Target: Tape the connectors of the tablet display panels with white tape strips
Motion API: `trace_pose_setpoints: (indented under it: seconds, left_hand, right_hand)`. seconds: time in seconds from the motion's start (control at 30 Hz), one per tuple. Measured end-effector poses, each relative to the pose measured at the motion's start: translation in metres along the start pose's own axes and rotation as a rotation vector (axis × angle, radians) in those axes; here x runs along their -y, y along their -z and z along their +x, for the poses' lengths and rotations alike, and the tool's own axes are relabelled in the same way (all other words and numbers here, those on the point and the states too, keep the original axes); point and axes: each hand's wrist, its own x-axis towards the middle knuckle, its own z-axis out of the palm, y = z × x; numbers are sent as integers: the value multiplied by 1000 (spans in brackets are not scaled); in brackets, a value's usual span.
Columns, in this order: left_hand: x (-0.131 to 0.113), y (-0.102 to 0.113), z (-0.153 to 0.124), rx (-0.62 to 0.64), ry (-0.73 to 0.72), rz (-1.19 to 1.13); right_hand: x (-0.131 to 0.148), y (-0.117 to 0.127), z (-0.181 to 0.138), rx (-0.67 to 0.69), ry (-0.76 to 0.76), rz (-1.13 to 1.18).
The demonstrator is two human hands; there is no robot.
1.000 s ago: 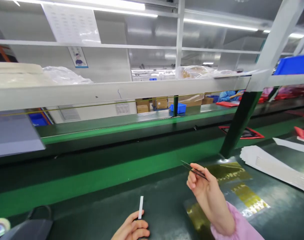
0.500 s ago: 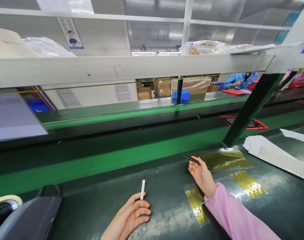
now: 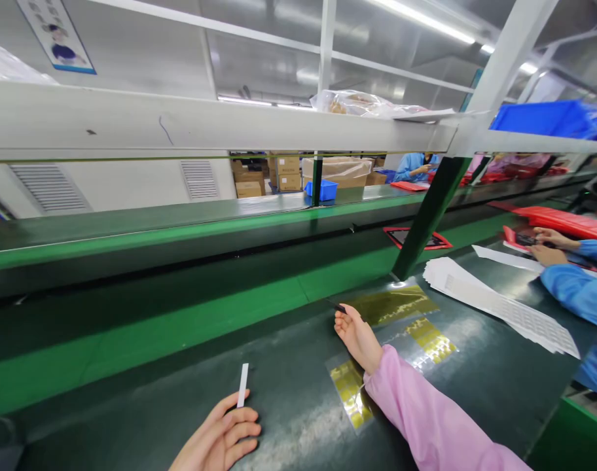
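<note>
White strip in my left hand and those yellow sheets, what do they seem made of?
White strip: paper or plastic, seemingly matte, showing no shine; too small to settle. Yellow sheets: probably glossy plastic film, given glare and the table showing through clear margins.

Pale wall (image 3: 146,55), slatted vents (image 3: 199,180), lit ceiling tube (image 3: 429,19), seemingly glossy panels (image 3: 271,59).

Bright, cool-white light from overhead tube (image 3: 426,19). Diffuse glare on surface (image 3: 289,366); hard highlights on yellow films (image 3: 351,398). Lower-left corner dim, detail lost. Strip (image 3: 243,384) fairly crisp; tweezers (image 3: 340,307) thin, tips indistinct. Wide-angle stretch toward margins: poster (image 3: 57,40) slants. Bins (image 3: 539,120), upper right, soft; far background slightly blurred.
</note>
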Motion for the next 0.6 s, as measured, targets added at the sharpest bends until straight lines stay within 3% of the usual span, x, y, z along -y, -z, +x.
trace_pose_setpoints:
  seconds: [0.6]
  left_hand:
    - [7,-1,-5,37,-52,-34]
  right_hand:
    - [-1,8,-11,63,0,-83]
